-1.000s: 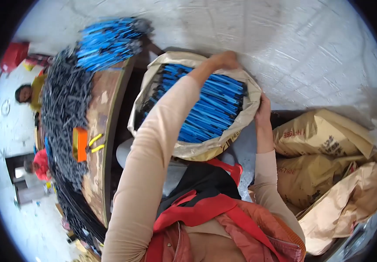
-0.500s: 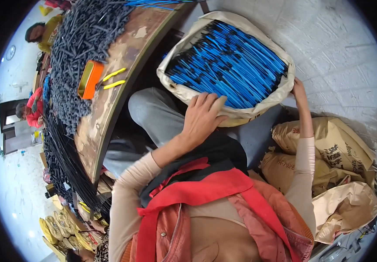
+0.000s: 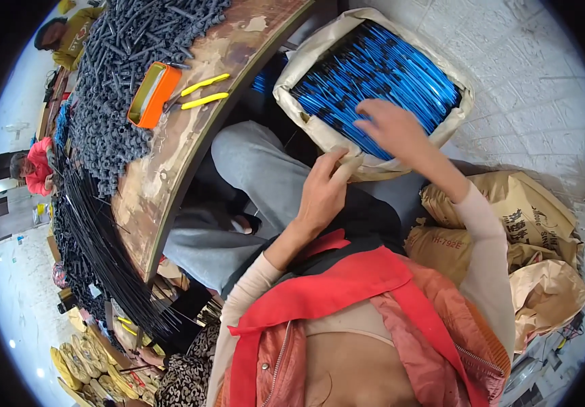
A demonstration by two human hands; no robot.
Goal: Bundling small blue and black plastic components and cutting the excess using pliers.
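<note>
A cream woven sack (image 3: 285, 95) with a rolled-down rim stands in front of me, packed with thin blue sticks (image 3: 418, 85) that have black ends. My left hand (image 3: 324, 193) grips the sack's near rim, its thumb and fingers closed around the fold. Over the near part of the blue sticks hovers my right hand (image 3: 399, 132), thumb and fingers apart with nothing seen between them. Whether its fingertips touch the sticks I cannot tell.
At the left, a wooden table (image 3: 163, 173) bears a heap of dark grey plastic parts (image 3: 112, 102), an orange box (image 3: 154, 95), yellow-handled pliers (image 3: 204, 91) and long black strands (image 3: 106, 237). Brown paper sacks (image 3: 502, 230) lie at the right. Other people (image 3: 40, 166) sit beyond the table.
My right hand has left the sack's right side and come over the blue sticks. My left hand stays at the near rim. The view has shifted somewhat.
</note>
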